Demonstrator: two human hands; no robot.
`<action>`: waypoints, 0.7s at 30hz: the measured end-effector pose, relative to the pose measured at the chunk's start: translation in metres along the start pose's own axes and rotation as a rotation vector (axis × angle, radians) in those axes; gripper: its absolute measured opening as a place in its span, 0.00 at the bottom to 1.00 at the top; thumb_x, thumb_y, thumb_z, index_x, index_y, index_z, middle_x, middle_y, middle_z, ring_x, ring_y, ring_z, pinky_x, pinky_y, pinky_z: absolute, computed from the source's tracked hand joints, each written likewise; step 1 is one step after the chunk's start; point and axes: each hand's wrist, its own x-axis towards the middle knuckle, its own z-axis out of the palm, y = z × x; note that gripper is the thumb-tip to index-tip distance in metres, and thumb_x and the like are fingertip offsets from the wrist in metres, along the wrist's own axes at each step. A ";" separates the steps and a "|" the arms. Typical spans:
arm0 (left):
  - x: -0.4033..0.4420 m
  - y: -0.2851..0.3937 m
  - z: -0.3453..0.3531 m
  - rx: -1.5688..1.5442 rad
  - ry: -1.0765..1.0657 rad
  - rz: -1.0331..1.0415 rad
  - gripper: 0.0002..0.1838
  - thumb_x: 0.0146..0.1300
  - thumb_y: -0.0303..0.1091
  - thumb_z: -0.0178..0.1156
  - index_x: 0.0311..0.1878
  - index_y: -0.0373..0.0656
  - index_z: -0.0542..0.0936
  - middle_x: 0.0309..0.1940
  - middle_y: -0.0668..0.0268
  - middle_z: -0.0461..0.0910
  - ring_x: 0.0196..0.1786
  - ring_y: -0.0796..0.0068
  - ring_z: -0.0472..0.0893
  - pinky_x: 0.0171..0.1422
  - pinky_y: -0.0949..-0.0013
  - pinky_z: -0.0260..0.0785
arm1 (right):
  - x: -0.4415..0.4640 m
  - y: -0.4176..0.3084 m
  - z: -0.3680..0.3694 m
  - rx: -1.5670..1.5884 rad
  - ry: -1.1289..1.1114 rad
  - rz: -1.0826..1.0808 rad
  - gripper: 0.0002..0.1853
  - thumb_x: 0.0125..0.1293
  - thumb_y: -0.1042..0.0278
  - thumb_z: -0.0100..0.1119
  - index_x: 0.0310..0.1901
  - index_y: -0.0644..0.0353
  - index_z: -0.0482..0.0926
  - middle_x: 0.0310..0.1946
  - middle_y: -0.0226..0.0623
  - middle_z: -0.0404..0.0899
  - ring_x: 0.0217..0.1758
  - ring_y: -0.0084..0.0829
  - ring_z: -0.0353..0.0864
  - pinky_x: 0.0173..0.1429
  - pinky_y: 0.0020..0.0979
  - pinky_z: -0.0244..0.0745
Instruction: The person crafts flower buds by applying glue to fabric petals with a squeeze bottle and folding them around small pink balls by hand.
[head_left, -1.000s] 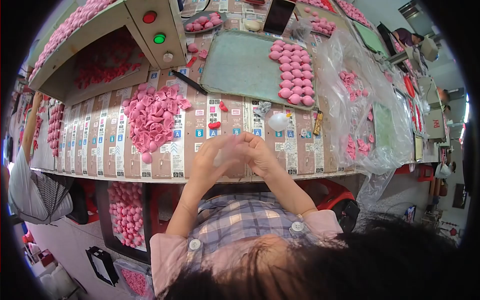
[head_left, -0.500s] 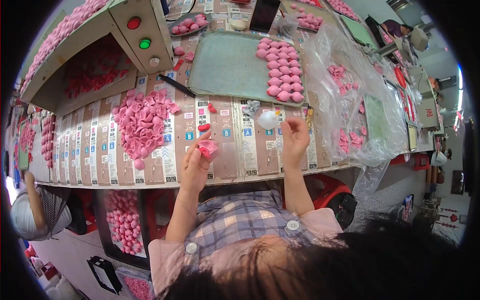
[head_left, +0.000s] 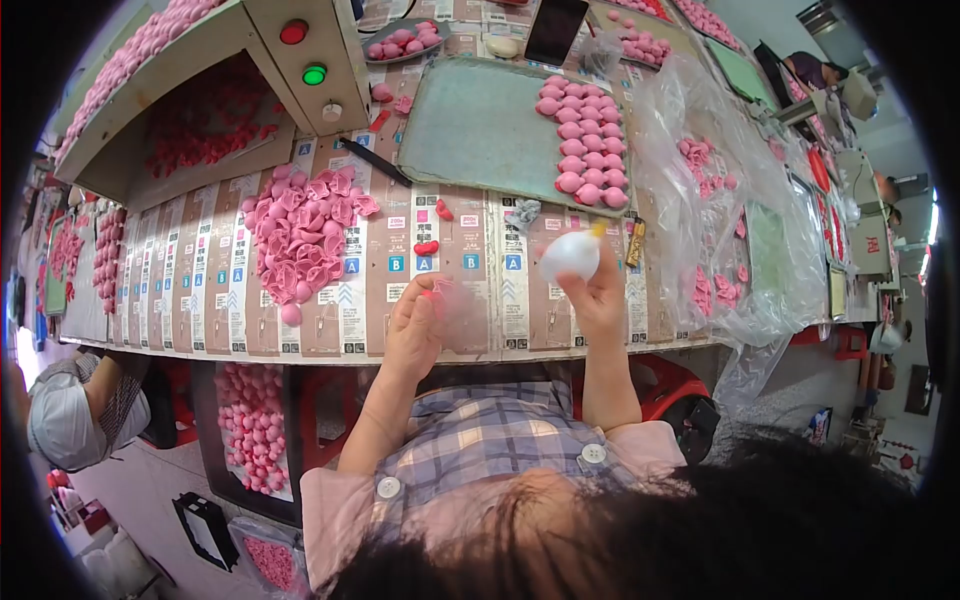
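My left hand (head_left: 413, 322) is closed around a small pink cup-shaped piece (head_left: 440, 288), mostly hidden by the fingers and blurred. In my right hand (head_left: 598, 292) is a white squeeze bottle (head_left: 570, 257) with a yellow tip, lifted off the table and tilted. Two small red pieces (head_left: 427, 248) lie on the table beyond my left hand. Farther left is a pile of pink cup-shaped pieces (head_left: 310, 235). Rows of rounded pink pieces (head_left: 590, 140) with red ends fill the right side of a pale green tray (head_left: 470, 130).
A metal box (head_left: 300, 75) with red and green lights stands at the left, red pieces inside. Clear plastic sheeting (head_left: 665, 200) covers the right side. A black-handled tool (head_left: 375, 162) touches the tray's left edge. A black crate (head_left: 290, 440) of pink pieces sits below the table. Another person (head_left: 75, 410) is at far left.
My right hand has closed on the white squeeze bottle and raised it from the table. My left hand still holds the pink piece, now turned more out of sight. The view has shifted slightly.
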 end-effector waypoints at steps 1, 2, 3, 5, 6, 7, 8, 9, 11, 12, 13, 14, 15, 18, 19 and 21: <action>0.000 0.000 0.000 0.010 -0.007 0.004 0.22 0.63 0.46 0.48 0.51 0.39 0.65 0.43 0.55 0.73 0.48 0.67 0.75 0.53 0.65 0.71 | 0.000 -0.008 0.000 -0.070 -0.030 -0.066 0.21 0.51 0.67 0.65 0.45 0.65 0.71 0.35 0.34 0.73 0.39 0.24 0.72 0.43 0.23 0.66; 0.000 0.000 0.001 0.018 -0.006 0.002 0.22 0.62 0.46 0.49 0.51 0.39 0.65 0.42 0.56 0.73 0.48 0.67 0.75 0.53 0.65 0.71 | 0.000 -0.017 -0.001 -0.139 -0.062 -0.132 0.22 0.49 0.66 0.67 0.44 0.65 0.71 0.34 0.34 0.73 0.38 0.23 0.72 0.42 0.22 0.66; 0.001 0.000 0.001 0.025 -0.004 0.001 0.22 0.62 0.46 0.49 0.51 0.38 0.65 0.42 0.56 0.73 0.48 0.67 0.75 0.53 0.65 0.71 | 0.000 -0.021 0.000 -0.208 -0.095 -0.198 0.23 0.48 0.65 0.68 0.43 0.65 0.71 0.34 0.33 0.73 0.37 0.23 0.72 0.41 0.22 0.65; 0.001 0.001 0.002 0.038 -0.001 -0.002 0.22 0.62 0.46 0.50 0.50 0.38 0.66 0.42 0.56 0.74 0.48 0.67 0.75 0.53 0.64 0.71 | -0.001 -0.020 0.004 -0.144 -0.002 -0.270 0.23 0.45 0.63 0.71 0.39 0.64 0.72 0.32 0.32 0.72 0.35 0.23 0.71 0.39 0.22 0.65; 0.001 0.001 0.002 0.044 -0.001 -0.004 0.22 0.62 0.46 0.50 0.50 0.38 0.66 0.41 0.56 0.74 0.47 0.67 0.75 0.53 0.64 0.71 | -0.001 -0.019 0.007 -0.112 0.044 -0.305 0.23 0.43 0.62 0.72 0.38 0.63 0.72 0.31 0.32 0.71 0.34 0.23 0.70 0.38 0.23 0.65; 0.000 0.001 0.002 0.049 -0.001 -0.006 0.22 0.61 0.46 0.51 0.50 0.38 0.66 0.41 0.56 0.74 0.47 0.68 0.75 0.53 0.64 0.71 | 0.000 -0.020 0.011 -0.094 0.044 -0.307 0.23 0.42 0.62 0.72 0.36 0.63 0.72 0.30 0.32 0.71 0.33 0.22 0.70 0.37 0.23 0.64; 0.000 0.001 0.002 0.058 0.000 -0.008 0.22 0.61 0.46 0.51 0.49 0.38 0.66 0.41 0.56 0.74 0.47 0.68 0.76 0.52 0.64 0.71 | 0.001 -0.022 0.014 -0.077 0.044 -0.310 0.23 0.41 0.61 0.73 0.35 0.62 0.72 0.29 0.31 0.71 0.32 0.22 0.69 0.36 0.23 0.64; 0.000 0.001 0.001 0.066 0.002 -0.010 0.22 0.61 0.46 0.51 0.49 0.38 0.66 0.41 0.56 0.74 0.47 0.67 0.76 0.52 0.65 0.71 | 0.003 -0.022 0.017 -0.060 0.044 -0.312 0.23 0.40 0.61 0.73 0.34 0.61 0.72 0.29 0.31 0.70 0.32 0.22 0.69 0.36 0.23 0.64; 0.000 0.001 0.001 0.079 0.012 -0.022 0.22 0.60 0.46 0.52 0.49 0.38 0.67 0.41 0.56 0.74 0.46 0.67 0.76 0.50 0.65 0.71 | 0.005 -0.021 0.024 -0.087 0.033 -0.371 0.23 0.40 0.59 0.73 0.34 0.61 0.72 0.28 0.31 0.71 0.30 0.23 0.69 0.34 0.23 0.64; 0.000 0.002 0.002 0.083 0.021 -0.031 0.22 0.60 0.46 0.53 0.49 0.38 0.67 0.41 0.56 0.74 0.45 0.67 0.76 0.50 0.66 0.71 | 0.006 -0.021 0.027 -0.101 0.028 -0.400 0.24 0.40 0.58 0.73 0.34 0.61 0.72 0.27 0.32 0.71 0.29 0.23 0.69 0.33 0.24 0.64; 0.000 0.002 0.003 0.087 0.032 -0.040 0.22 0.60 0.45 0.53 0.48 0.37 0.67 0.41 0.56 0.74 0.45 0.67 0.76 0.49 0.66 0.71 | 0.006 -0.019 0.029 -0.132 0.038 -0.434 0.24 0.40 0.57 0.73 0.34 0.61 0.72 0.27 0.32 0.71 0.28 0.24 0.69 0.33 0.24 0.64; 0.000 0.002 0.004 0.089 0.037 -0.042 0.22 0.60 0.45 0.53 0.49 0.37 0.67 0.41 0.56 0.74 0.45 0.68 0.76 0.48 0.67 0.71 | 0.005 -0.017 0.031 -0.163 0.049 -0.467 0.25 0.39 0.57 0.73 0.34 0.61 0.72 0.26 0.33 0.71 0.27 0.25 0.70 0.32 0.25 0.64; 0.000 0.002 0.005 0.091 0.041 -0.043 0.22 0.60 0.46 0.53 0.49 0.37 0.67 0.41 0.55 0.74 0.44 0.68 0.76 0.48 0.67 0.71 | 0.004 -0.015 0.032 -0.194 0.059 -0.500 0.25 0.39 0.56 0.73 0.34 0.61 0.72 0.25 0.34 0.72 0.26 0.26 0.70 0.31 0.25 0.65; -0.001 0.003 0.007 0.121 0.049 -0.047 0.23 0.59 0.46 0.54 0.49 0.37 0.67 0.41 0.56 0.74 0.42 0.69 0.77 0.47 0.68 0.71 | 0.002 -0.011 0.036 -0.256 0.067 -0.507 0.25 0.39 0.54 0.73 0.34 0.62 0.72 0.24 0.35 0.72 0.24 0.29 0.71 0.29 0.26 0.66; -0.001 0.004 0.008 0.134 0.051 -0.048 0.23 0.59 0.46 0.54 0.49 0.37 0.67 0.40 0.56 0.75 0.41 0.70 0.77 0.47 0.68 0.71 | 0.003 -0.011 0.036 -0.278 0.064 -0.518 0.25 0.39 0.55 0.73 0.34 0.62 0.72 0.25 0.35 0.73 0.24 0.29 0.72 0.29 0.26 0.67; -0.001 0.006 0.009 0.153 0.049 -0.070 0.23 0.59 0.47 0.54 0.48 0.37 0.67 0.39 0.57 0.75 0.40 0.70 0.77 0.48 0.67 0.70 | 0.004 -0.012 0.037 -0.322 0.060 -0.540 0.25 0.39 0.56 0.73 0.34 0.62 0.72 0.25 0.36 0.73 0.25 0.29 0.73 0.28 0.26 0.67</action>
